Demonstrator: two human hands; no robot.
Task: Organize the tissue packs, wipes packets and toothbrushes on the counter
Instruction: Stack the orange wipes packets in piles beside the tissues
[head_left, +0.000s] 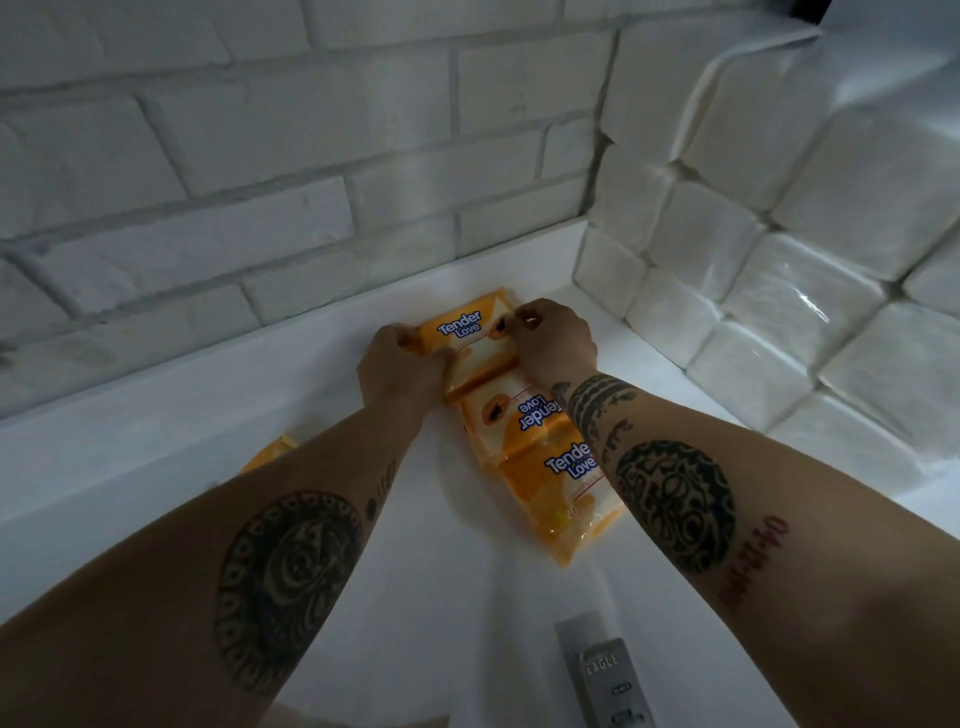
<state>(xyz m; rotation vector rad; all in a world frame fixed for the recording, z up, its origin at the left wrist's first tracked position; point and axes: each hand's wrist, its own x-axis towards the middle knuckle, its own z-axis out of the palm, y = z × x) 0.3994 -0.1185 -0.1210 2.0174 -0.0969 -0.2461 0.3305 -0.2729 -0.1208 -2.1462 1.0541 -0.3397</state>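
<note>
Three orange "Tender Love" wipes packets lie in a row on the white counter (156, 447). The far packet (467, 330) sits close to the brick wall. My left hand (402, 364) grips its left edge, and my right hand (550, 338) pinches its right side near the top. A middle packet (519, 415) and a near packet (550, 493) lie behind my hands, partly covered by my right forearm. Another orange packet (272, 452) peeks out left of my left forearm. No toothbrushes are in view.
A tall stack of white plastic-wrapped tissue packs (779, 249) fills the right side against the wall. A white brick wall (260, 156) runs along the back. A grey device marked "EAGLE" (602, 670) lies at the counter's near edge.
</note>
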